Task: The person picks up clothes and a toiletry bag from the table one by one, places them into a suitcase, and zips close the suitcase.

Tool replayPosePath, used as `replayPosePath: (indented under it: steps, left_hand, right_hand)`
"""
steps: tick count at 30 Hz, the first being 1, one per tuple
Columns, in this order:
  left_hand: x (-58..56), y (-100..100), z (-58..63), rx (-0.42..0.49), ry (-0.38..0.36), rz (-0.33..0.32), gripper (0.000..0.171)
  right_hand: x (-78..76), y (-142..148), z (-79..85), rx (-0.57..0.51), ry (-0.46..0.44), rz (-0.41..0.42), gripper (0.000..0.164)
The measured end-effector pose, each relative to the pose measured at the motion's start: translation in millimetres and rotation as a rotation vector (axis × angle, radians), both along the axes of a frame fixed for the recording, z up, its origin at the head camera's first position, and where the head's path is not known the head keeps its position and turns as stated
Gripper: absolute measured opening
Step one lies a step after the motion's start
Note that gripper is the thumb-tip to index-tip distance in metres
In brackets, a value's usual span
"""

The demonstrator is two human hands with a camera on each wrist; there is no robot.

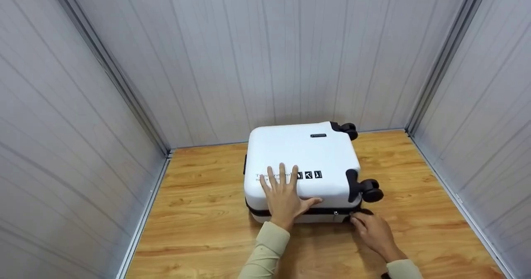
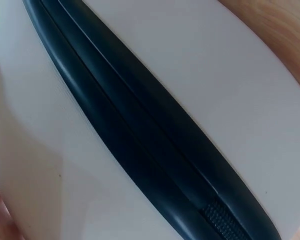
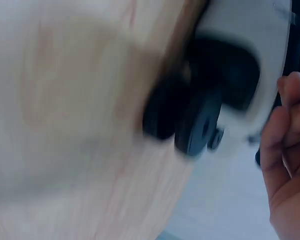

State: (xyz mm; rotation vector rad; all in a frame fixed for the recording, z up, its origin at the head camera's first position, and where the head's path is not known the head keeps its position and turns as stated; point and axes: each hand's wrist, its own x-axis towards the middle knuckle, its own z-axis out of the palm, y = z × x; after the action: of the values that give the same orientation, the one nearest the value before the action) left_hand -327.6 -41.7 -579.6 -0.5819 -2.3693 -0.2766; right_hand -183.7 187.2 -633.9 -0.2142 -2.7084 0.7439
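Observation:
A white hard-shell suitcase (image 1: 298, 150) lies flat on the floor, its wheels toward the right. My left hand (image 1: 283, 202) rests on its upper shell with the fingers spread, over part of the printed lettering. Along the near side runs the black zipper band (image 1: 305, 211), which fills the left wrist view as a dark zipper strip (image 2: 135, 120). By the near right corner, below a black wheel (image 1: 372, 190), my right hand (image 1: 373, 231) pinches the zipper pull, hidden by the fingertips. The right wrist view shows those curled fingers (image 3: 275, 135) at the seam.
Wood-patterned floor (image 1: 199, 212) surrounds the suitcase. Pale panel walls stand at the back (image 1: 249, 63), left (image 1: 74, 146) and right (image 1: 481, 125). Another wheel (image 1: 349, 130) juts from the far right corner. A small metal piece (image 1: 335, 213) shows on the near seam.

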Motion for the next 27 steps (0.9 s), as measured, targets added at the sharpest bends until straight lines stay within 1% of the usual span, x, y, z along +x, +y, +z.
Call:
replayPosePath:
  steps: [3,7,13,20,23,27]
  left_hand:
    - [1.2,5.3,0.5,-0.001,-0.003,0.004,0.124]
    - [2.2,8.5,0.3,0.002,0.004,0.013,0.123]
    - [2.2,9.5,1.7,-0.005,0.013,0.016,0.124]
    - [2.8,9.4,2.3,-0.025,-0.018,0.018,0.124]
    - [3.2,8.6,2.5,-0.036,-0.029,0.021,0.124]
    - [3.7,7.5,3.3,-0.053,-0.049,0.023,0.124]
  right_hand:
    - [-6.2,-12.7,-0.8,-0.015,-0.012,0.003,0.008]
    - [-11.0,-21.0,-1.6,-0.04,-0.035,-0.029,0.008]
    - [-12.8,-20.6,-2.6,-0.05,-0.053,-0.043,0.012]
    - [-13.2,-18.5,-3.0,-0.075,-0.069,-0.035,0.012]
    - [-13.0,-18.4,-3.4,-0.082,-0.08,-0.031,0.016]
    - [-13.4,-18.3,-4.0,-0.087,-0.089,-0.027,0.016]
